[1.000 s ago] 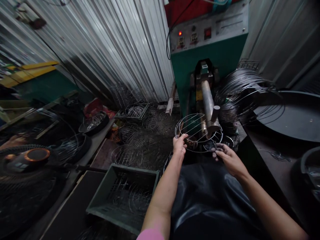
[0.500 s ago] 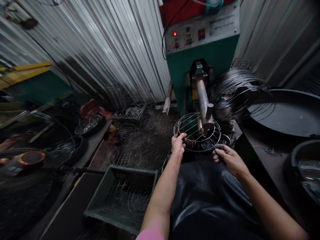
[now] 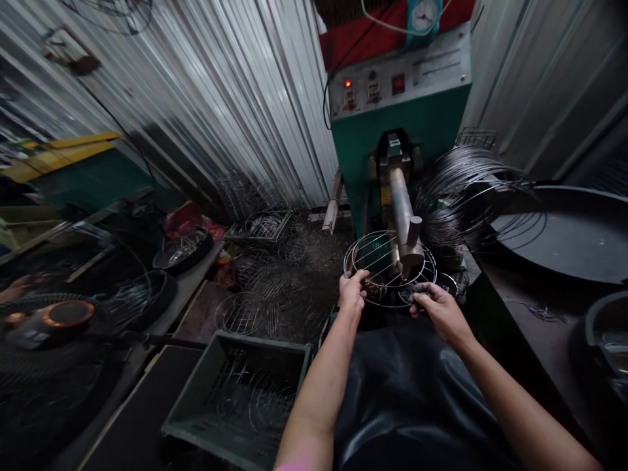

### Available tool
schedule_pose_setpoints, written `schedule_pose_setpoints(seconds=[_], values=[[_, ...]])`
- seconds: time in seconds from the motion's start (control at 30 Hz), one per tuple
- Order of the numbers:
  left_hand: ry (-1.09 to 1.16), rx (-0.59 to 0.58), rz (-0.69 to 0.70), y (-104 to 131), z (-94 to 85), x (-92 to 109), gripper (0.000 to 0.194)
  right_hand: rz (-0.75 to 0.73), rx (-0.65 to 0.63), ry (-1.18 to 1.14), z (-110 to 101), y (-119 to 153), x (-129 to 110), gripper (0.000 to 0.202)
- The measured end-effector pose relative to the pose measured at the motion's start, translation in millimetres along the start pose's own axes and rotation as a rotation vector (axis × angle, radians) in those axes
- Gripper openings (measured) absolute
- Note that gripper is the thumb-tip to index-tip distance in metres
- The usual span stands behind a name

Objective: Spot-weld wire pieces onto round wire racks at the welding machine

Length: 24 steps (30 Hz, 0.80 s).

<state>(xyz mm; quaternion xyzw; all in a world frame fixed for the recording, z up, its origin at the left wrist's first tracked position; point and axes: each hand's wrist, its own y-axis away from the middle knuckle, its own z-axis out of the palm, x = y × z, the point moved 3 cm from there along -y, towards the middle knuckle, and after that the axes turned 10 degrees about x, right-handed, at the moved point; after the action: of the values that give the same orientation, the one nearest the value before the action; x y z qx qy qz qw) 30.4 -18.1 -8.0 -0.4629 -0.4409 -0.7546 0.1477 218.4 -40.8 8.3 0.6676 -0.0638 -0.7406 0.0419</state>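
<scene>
The rack (image 3: 390,268) is at the machine's (image 3: 403,108) front, around the tip of the electrode (image 3: 403,196). The left hand (image 3: 352,291) pinches its left rim; the right hand's (image 3: 436,306) fingertips are pressed together at the near right rim, though what they pinch is too small to tell. Right of the electrode is a wire coil (image 3: 461,196); left of the left forearm, a crate (image 3: 196,418).
</scene>
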Motion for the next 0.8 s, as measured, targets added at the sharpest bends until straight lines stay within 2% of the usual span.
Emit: schedule_pose_setpoints(seconds=[0.37, 0.5, 0.6, 0.8], values=[[-0.002, 0.047, -0.033, -3, -0.6, -2, 0.05, -0.03, 0.016, -0.021, 1, -4, 6, 0.037], [0.014, 0.042, -0.04, -3, 1.9, 1, 0.049, -0.146, 0.028, -0.036, 3, -7, 8, 0.043], [0.022, 0.048, -0.034, -3, 2.7, 1, 0.047, -0.194, 0.032, 0.024, 4, -8, 11, 0.038], [0.02, 0.037, 0.01, -1, 2.2, 3, 0.049, -0.149, -0.047, 0.201, 5, -9, 14, 0.037]])
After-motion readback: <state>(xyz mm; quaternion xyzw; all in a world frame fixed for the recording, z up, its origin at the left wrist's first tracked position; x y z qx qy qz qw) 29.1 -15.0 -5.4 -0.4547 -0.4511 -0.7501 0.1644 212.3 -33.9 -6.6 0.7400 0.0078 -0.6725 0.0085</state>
